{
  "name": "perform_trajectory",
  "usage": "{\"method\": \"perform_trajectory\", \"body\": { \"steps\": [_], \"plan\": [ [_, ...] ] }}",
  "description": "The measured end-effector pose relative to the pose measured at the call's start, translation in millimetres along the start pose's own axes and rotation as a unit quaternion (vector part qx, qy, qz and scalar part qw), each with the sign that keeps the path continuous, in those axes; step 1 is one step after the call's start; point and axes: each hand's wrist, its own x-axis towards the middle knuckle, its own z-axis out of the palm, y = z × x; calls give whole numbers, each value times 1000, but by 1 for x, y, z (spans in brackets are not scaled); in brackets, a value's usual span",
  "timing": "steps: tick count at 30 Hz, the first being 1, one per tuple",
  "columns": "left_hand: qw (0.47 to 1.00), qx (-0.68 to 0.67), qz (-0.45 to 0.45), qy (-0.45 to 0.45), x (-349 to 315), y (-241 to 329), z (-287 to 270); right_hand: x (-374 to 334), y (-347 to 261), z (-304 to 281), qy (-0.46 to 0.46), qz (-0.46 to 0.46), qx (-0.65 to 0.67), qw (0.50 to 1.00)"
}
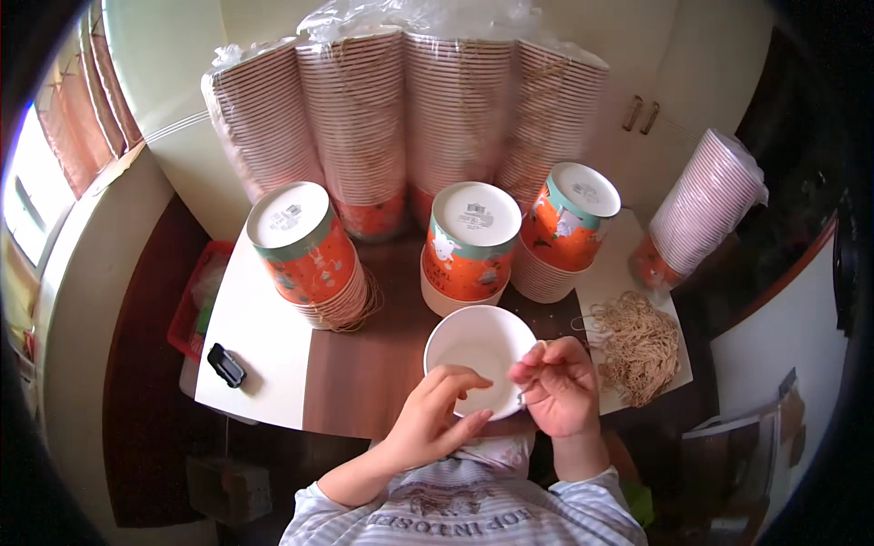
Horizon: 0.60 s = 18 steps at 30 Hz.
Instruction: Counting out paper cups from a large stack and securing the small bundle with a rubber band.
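A white-lined paper bucket (473, 344) stands mouth up near the table's front edge, close to my body. My left hand (435, 414) is at its left side, thumb and forefinger apart over the opening, holding nothing that shows. At the right rim, my right hand (560, 387) has its thumb and fingertips pinched together. Something small and pale shows at those fingertips, too small to name. Just beyond the hand, a tangled heap of beige cord (635, 350) lies on the table's right side.
Upturned orange-and-green buckets stand in nested stacks: a left stack (309, 255) with cord beside it, a middle stack (473, 241) and a right stack (569, 227). Tall plastic-wrapped stacks (355, 127) line the back; another wrapped stack (701, 209) leans far right. A small black case (226, 366) lies left.
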Motion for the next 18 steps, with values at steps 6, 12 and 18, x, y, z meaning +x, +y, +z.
{"method": "perform_trajectory", "body": {
  "steps": [6,12,18],
  "plan": [
    [998,31,54,-9,4,-20,17,8,8,20,-7,27,-60,998],
    [999,-48,-3,-22,4,-27,0,18,-9,-7,2,-113,-162,980],
    [982,-158,-78,-72,-2,-34,-24,14,-27,-23,72,-158,-337,925]
  ]
}}
